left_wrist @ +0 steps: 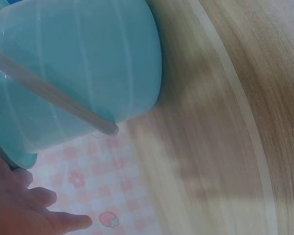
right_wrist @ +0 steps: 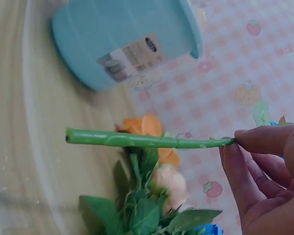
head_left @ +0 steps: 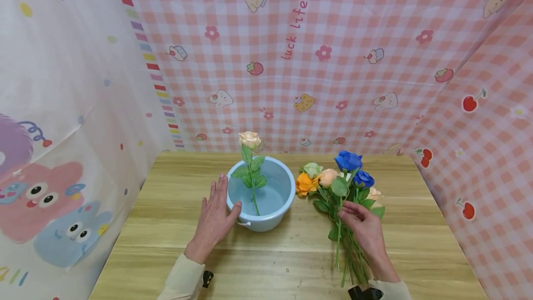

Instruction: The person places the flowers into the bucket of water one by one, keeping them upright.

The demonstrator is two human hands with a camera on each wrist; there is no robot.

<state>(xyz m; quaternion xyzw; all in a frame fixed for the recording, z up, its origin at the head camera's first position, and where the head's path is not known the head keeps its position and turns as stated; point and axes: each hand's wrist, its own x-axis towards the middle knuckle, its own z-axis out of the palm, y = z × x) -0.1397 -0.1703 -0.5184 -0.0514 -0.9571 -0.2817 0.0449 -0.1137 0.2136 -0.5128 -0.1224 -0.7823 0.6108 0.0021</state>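
Observation:
My right hand [head_left: 364,228] pinches a green stem [right_wrist: 147,141] between thumb and fingertips; its cut end points free of the hand. Above the grip, the stem carries a leaf and runs toward a blue rose [head_left: 348,160]. My left hand [head_left: 216,212] lies at the left side of a light blue bucket [head_left: 266,222], fingers straight and thumb by the rim. Inside that bucket one cream rose [head_left: 250,139] leans upright, its leafy stem reaching the inner wall. In the left wrist view, the fingers [left_wrist: 71,222] extend beside the bucket's rim.
A pile of artificial flowers lies under and around the right hand, with an orange flower [head_left: 306,184], a peach rose [head_left: 327,177] and another blue rose [head_left: 364,179]. Small droplets dot the wooden table [head_left: 258,263]. A checked cloth [head_left: 291,82] hangs behind.

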